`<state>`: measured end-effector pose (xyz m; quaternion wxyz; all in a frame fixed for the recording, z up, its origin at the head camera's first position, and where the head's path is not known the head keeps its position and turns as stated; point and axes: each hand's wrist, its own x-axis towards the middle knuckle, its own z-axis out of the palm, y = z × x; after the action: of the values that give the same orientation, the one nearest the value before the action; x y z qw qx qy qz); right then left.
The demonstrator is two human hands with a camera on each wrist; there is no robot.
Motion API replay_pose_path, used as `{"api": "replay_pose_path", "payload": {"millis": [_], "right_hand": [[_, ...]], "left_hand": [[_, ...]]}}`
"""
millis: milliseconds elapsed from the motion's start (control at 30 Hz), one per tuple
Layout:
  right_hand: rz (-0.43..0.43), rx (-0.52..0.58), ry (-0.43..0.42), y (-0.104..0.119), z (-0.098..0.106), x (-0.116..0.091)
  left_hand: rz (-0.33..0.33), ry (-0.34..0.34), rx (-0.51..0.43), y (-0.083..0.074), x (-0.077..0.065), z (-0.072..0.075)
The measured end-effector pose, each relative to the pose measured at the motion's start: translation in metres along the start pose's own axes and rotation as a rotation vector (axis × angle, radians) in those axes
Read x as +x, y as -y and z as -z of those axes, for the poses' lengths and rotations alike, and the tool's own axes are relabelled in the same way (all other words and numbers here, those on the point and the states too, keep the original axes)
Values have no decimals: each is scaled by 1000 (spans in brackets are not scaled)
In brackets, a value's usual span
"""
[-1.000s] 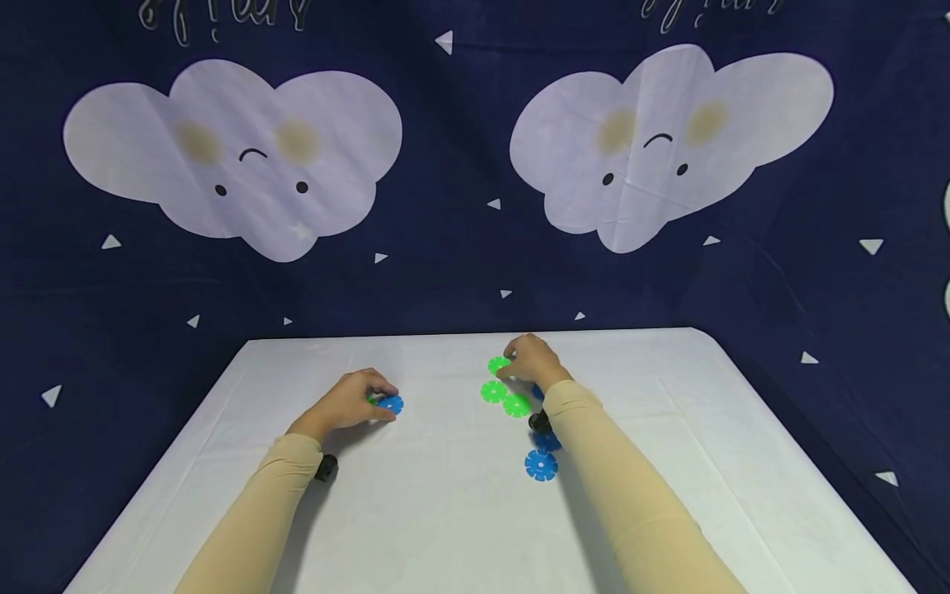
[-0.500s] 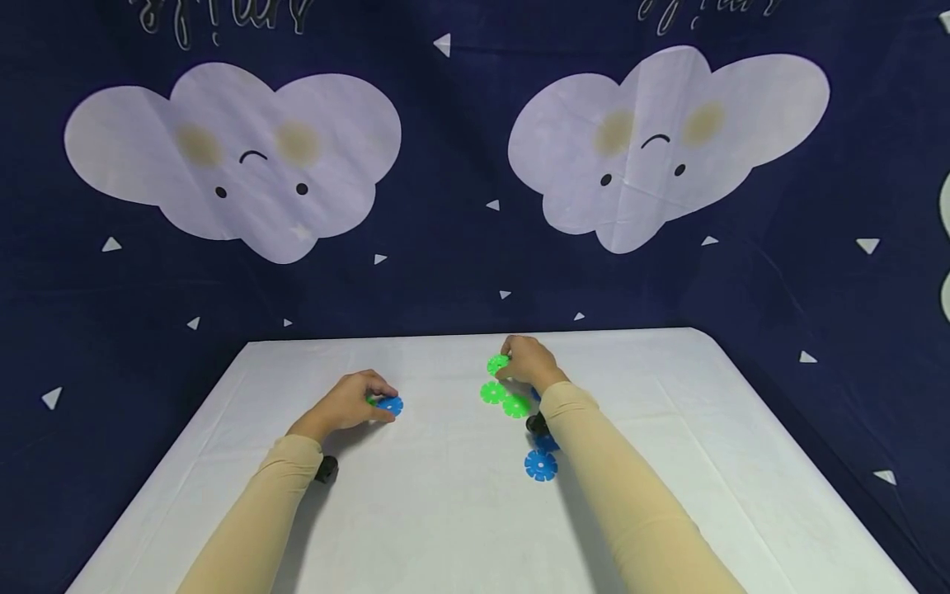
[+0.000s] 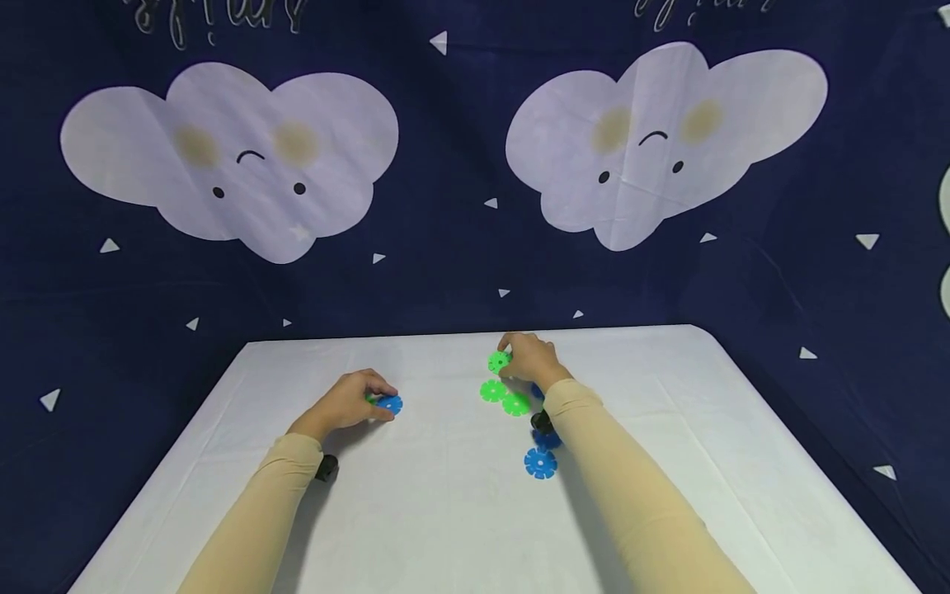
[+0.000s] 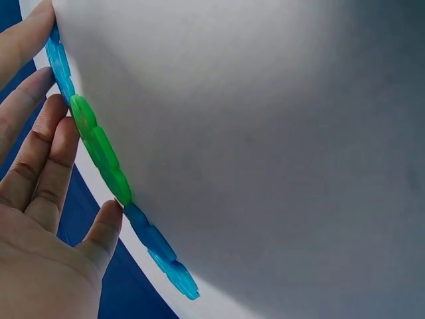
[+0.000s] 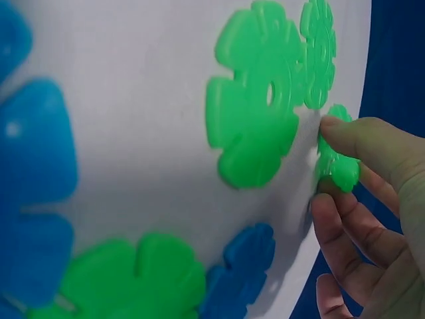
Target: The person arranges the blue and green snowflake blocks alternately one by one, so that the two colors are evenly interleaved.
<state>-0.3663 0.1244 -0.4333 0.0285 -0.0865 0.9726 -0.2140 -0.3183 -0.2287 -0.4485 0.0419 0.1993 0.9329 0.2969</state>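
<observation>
Basically, L hand (image 3: 352,399) part-curled, gripping blue disc (image 3: 391,404); R hand (image 3: 531,358) part-curled, pinching green disc (image 3: 497,363) w/ thumb

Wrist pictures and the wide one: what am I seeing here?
There's no robot, just a person: the left hand and the right hand, both bare. The wide picture comes from a camera worn on the head; the others come from one on each wrist. On the white table lie flower-shaped green discs and blue discs. The left hand pinches a blue disc at one end of a blue-green-blue row; the right hand pinches a green disc.
</observation>
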Motion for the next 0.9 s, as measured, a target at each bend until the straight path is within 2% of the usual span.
{"api": "replay_pose_path", "payload": {"millis": [133,367,533,767,900], "right_hand": [[12,-21,10,-1,3,0],[80,-161,21,0,8,-1],[77,-219,13,0,8,-2],[36,-190,-8,-5,6,-1],[58,-171,-18,1,7,-2]], "left_hand": [[2,3,-9,0,0,1],[-7,1,-11,1,-1,1],[-22,-4,-6,3,-1,2],[-14,-5,-5,7,0,2],[-8,-5,-4,7,0,3]]}}
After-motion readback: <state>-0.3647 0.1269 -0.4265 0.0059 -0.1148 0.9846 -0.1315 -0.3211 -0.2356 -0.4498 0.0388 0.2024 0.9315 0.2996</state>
